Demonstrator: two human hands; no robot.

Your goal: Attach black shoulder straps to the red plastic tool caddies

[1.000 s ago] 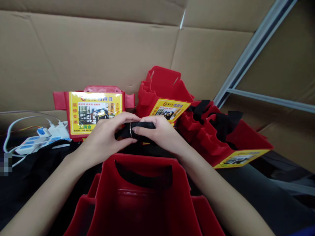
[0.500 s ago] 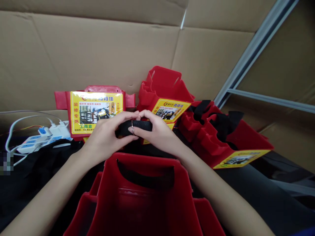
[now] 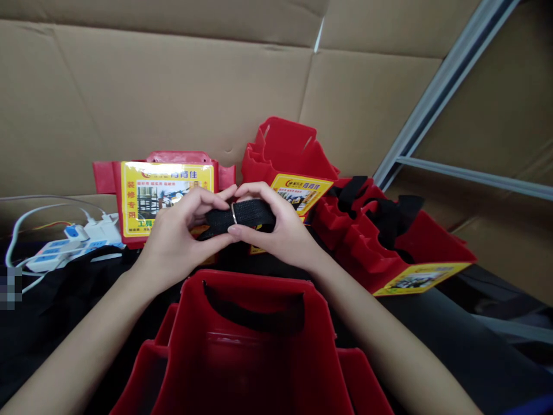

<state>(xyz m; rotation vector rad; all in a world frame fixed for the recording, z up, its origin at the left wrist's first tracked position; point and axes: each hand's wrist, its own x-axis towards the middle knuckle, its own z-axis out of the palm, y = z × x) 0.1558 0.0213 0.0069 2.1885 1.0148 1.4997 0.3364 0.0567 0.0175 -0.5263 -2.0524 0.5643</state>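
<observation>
Both hands grip a black webbing strap point(image 3: 254, 213) with a thin metal ring point(image 3: 234, 214) around it. My left hand point(image 3: 177, 230) pinches the strap's left part, fingers above and thumb below. On the right side, my right hand point(image 3: 280, 222) curls around it, its thumb near the ring. Just below the hands stands a red plastic tool box point(image 3: 259, 279), its open top facing me. Another stretch of black strap point(image 3: 254, 314) runs through slots in its far wall and sags inside. Whether both stretches join is hidden.
Behind my left hand is a red tool box with a yellow label point(image 3: 129, 199). More red boxes point(image 3: 287, 144) stand behind and at right, one with black straps point(image 3: 391, 222). A white power strip point(image 3: 56, 253) with cables lies left. Cardboard point(image 3: 173, 86) backs everything; a metal frame point(image 3: 432, 104) slants at right.
The strap and ring have tilted between my hands, showing more of the webbing. My left fingers have shifted slightly left and bent more; the right fingers have lifted a little. The boxes stay put.
</observation>
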